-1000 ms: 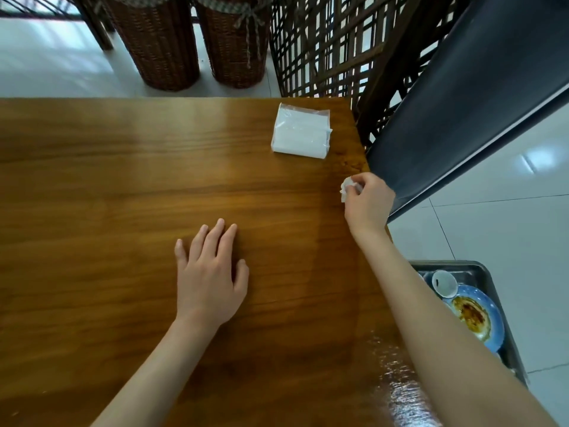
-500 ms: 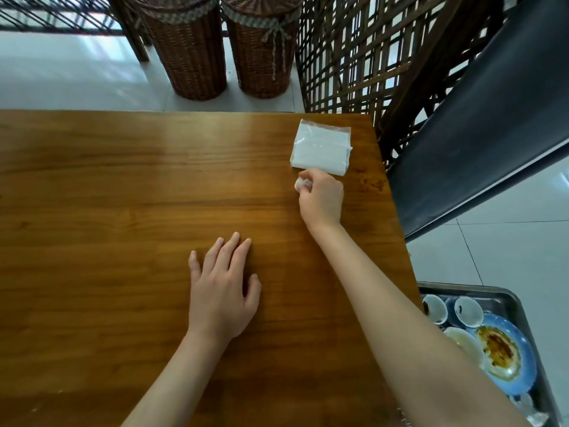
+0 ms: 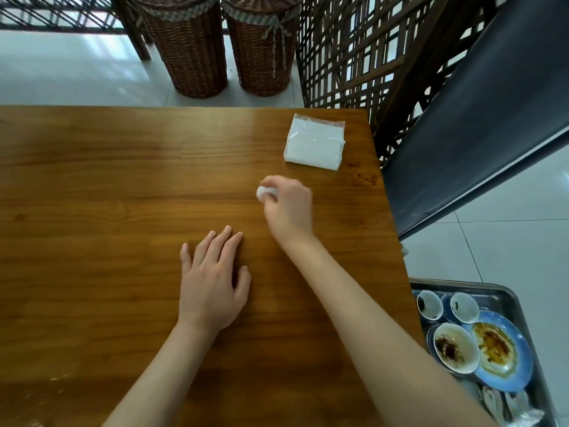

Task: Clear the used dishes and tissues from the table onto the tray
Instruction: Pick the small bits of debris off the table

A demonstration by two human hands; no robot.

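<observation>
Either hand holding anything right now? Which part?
Right hand pinches a crumpled tissue at its fingertips; which part is hidden. Left hand lies flat on the table, holding nothing.

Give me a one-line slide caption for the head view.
Right hand holds a tissue on the table; left hand rests flat.

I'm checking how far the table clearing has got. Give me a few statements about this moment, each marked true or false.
1. The right hand pinches a crumpled tissue. True.
2. The left hand grips the tissue pack. False: it lies flat on the table, holding nothing.
3. The tissue pack sits on the tray. False: it lies on the table near the far right corner.
4. The tray already holds a blue plate and small bowls. True.
5. Two wicker baskets stand on the floor beyond the table. True.
</observation>
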